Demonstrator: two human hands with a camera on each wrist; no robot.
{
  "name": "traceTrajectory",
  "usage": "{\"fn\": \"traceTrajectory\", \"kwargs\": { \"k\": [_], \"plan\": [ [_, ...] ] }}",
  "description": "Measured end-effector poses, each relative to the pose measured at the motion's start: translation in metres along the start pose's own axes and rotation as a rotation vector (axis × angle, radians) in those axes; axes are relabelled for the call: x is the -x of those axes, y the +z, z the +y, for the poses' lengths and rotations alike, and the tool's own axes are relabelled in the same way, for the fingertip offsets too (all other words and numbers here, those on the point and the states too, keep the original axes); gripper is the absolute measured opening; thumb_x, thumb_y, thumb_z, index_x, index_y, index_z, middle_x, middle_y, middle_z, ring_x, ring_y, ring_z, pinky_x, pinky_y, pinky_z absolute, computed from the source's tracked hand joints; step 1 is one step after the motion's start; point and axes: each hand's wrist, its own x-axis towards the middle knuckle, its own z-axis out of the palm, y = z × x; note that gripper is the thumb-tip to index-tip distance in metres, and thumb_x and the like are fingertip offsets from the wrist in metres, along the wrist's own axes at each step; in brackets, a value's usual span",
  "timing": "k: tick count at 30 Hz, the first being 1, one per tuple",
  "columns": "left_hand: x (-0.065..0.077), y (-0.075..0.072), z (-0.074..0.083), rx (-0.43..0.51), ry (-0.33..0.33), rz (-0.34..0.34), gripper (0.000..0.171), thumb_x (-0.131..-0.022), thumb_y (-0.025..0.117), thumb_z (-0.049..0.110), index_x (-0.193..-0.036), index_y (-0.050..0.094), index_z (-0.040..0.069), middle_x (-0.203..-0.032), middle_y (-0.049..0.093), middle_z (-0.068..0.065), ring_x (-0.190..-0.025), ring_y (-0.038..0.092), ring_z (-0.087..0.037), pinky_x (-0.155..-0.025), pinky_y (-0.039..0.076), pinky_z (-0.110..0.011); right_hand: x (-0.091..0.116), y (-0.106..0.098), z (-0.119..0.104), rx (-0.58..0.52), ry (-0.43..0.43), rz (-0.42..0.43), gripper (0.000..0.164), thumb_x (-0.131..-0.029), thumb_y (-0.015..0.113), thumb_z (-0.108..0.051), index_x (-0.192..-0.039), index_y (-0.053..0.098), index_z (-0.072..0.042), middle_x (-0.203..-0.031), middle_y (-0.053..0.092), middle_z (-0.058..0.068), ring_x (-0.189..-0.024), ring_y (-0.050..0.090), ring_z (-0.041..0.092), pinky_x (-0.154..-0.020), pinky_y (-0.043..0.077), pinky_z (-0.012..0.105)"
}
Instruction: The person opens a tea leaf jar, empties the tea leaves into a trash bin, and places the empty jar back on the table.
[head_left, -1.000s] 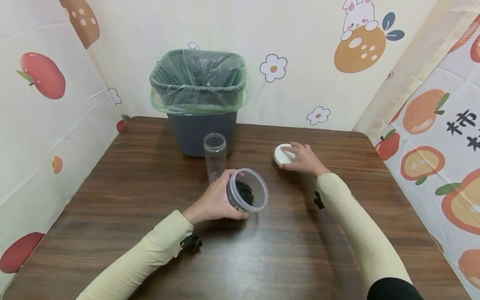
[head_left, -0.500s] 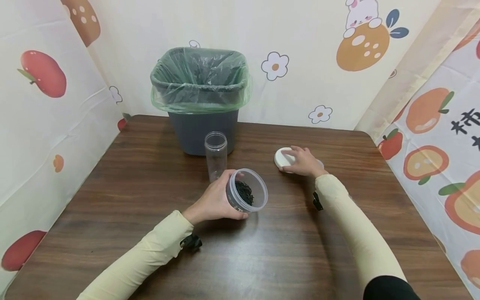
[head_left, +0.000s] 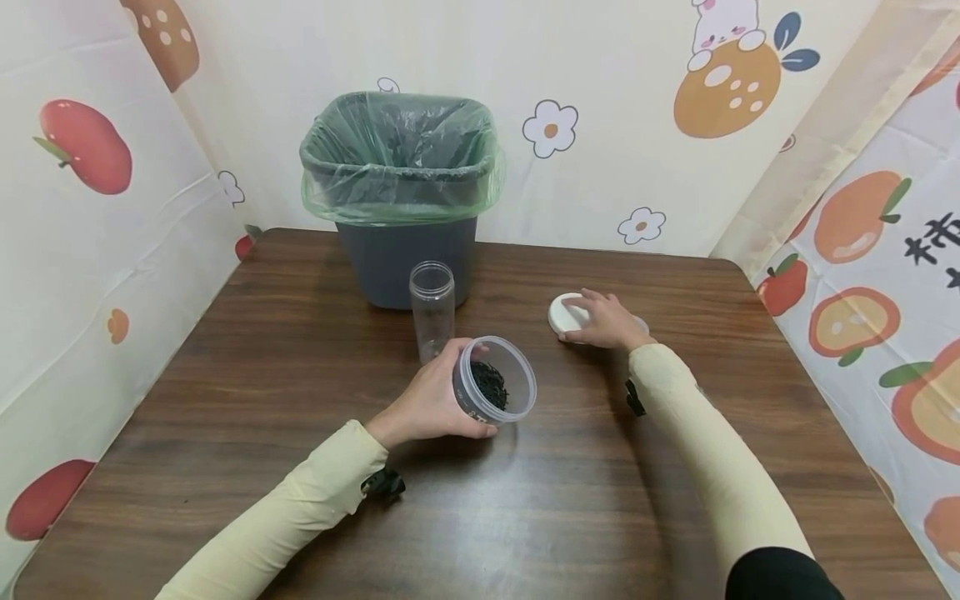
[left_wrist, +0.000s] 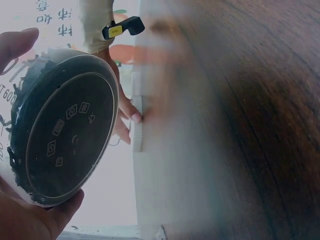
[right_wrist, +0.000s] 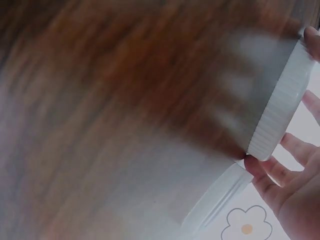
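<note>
My left hand grips a clear plastic jar, its open mouth tipped toward the head camera. Dark, shredded leaves lie inside. The left wrist view shows the jar's round base, with thumb and fingers at its sides. At the right, my right hand holds a white lid by its rim, low over or on the table. In the right wrist view, thumb and fingertips span the ribbed edge of that lid. A second, paler lid lies beside it, mostly hidden by the wrist in the head view.
A clear, lidless bottle stands just behind my left hand. Farther back is a dark grey bin with a green liner bag over its rim. The brown wooden table meets patterned cloth at its back and sides.
My right hand has shifted slightly with the white lid, and the edge of the second lid now shows beside the wrist. The left hand and the jar have stayed put.
</note>
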Motion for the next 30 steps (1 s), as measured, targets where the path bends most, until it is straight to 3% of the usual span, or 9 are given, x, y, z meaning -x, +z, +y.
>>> {"fn": "traceTrajectory", "kwargs": {
  "k": [5, 10, 17, 24, 30],
  "plan": [
    [0.0, -0.001, 0.001, 0.004, 0.001, 0.013, 0.098, -0.047, 0.093, 0.03, -0.129, 0.043, 0.012, -0.125, 0.056, -0.007, -0.109, 0.053, -0.014, -0.094, 0.043, -0.038, -0.001, -0.002, -0.004, 0.0, -0.008, -0.005, 0.07, -0.079, 0.074, -0.039, -0.137, 0.05, -0.009, -0.144, 0.032, 0.032, -0.128, 0.031, 0.053, -0.103, 0.023, 0.063],
    [0.002, -0.003, 0.004, 0.015, 0.004, 0.028, 0.098, -0.047, 0.094, 0.029, -0.128, 0.043, 0.012, -0.124, 0.056, -0.003, -0.11, 0.053, -0.013, -0.095, 0.042, -0.038, -0.002, -0.003, -0.005, -0.006, -0.016, -0.005, 0.067, -0.078, 0.075, -0.036, -0.134, 0.052, -0.007, -0.142, 0.032, 0.035, -0.126, 0.034, 0.054, -0.101, 0.027, 0.063],
    [0.004, -0.013, 0.014, 0.079, 0.036, 0.04, 0.098, -0.049, 0.094, 0.026, -0.13, 0.042, 0.01, -0.126, 0.054, -0.004, -0.114, 0.051, -0.016, -0.097, 0.04, -0.04, -0.002, -0.003, -0.006, -0.047, -0.022, 0.014, 0.076, -0.08, 0.073, -0.04, -0.14, 0.043, -0.005, -0.147, 0.025, 0.032, -0.134, 0.022, 0.051, -0.105, 0.02, 0.063],
    [0.003, -0.033, 0.021, 0.099, 0.115, 0.075, 0.097, -0.048, 0.094, 0.023, -0.129, 0.043, 0.008, -0.125, 0.055, -0.001, -0.115, 0.051, -0.015, -0.099, 0.038, -0.037, -0.007, -0.018, -0.02, -0.176, -0.099, 0.121, 0.072, -0.089, 0.063, -0.039, -0.143, 0.038, 0.0, -0.149, 0.027, 0.026, -0.139, 0.013, 0.045, -0.11, 0.011, 0.057],
    [-0.006, -0.064, 0.043, 0.093, 0.182, 0.091, 0.093, -0.048, 0.093, 0.019, -0.126, 0.045, 0.003, -0.125, 0.055, -0.006, -0.115, 0.051, -0.018, -0.1, 0.038, -0.038, -0.012, -0.043, -0.043, -0.356, -0.07, 0.192, 0.062, -0.097, 0.05, -0.038, -0.146, 0.033, -0.003, -0.151, 0.029, 0.019, -0.141, 0.018, 0.036, -0.112, 0.014, 0.05]
  ]
}}
